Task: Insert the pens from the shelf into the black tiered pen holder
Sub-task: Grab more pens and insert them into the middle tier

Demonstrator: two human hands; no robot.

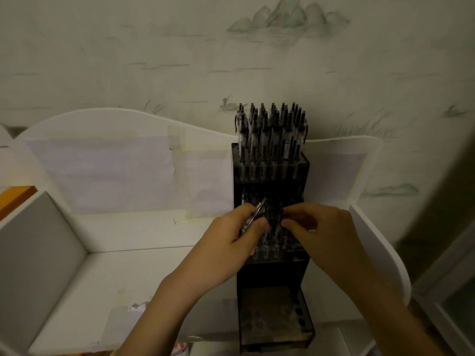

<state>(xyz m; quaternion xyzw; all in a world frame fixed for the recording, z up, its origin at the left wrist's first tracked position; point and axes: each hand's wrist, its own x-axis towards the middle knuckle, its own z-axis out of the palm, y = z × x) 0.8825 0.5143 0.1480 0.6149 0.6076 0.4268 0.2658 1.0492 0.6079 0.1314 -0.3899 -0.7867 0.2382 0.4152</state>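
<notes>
- Working both hands at the middle tier of the black tiered pen holder [272,253]; holder is the reference for everything below.
- Far left of the holder: white shelf [115,273] with a side divider wall [38,240]; shelf floor there is open, taped paper [102,173] on the back panel.
- Left hand [231,240]: forearm comes up from bottom centre, angled right toward the holder. Fingers curled, thumb on top, gripping a clear pen [254,214] just at the holder's left edge. Pen tilted, upper end pointing up-right over the middle tier.
- Holder top tier: packed with upright pens [271,134], black caps up, standing above the shelf's back panel.
- Middle tier: some pens seated in it, mostly hidden behind both hands; count unclear.
- Bottom tier [277,317]: row of open round holes visible along its right side, no hands over it.
- Right hand [321,232]: forearm enters from bottom right, angled up-left. Fingertips bunched narrow over the middle tier, close to the left hand's thumb. Can't tell whether they pinch a pen; too dark.
- Right of the holder: curved white shelf end panel [380,240] sits close, little side room there.
</notes>
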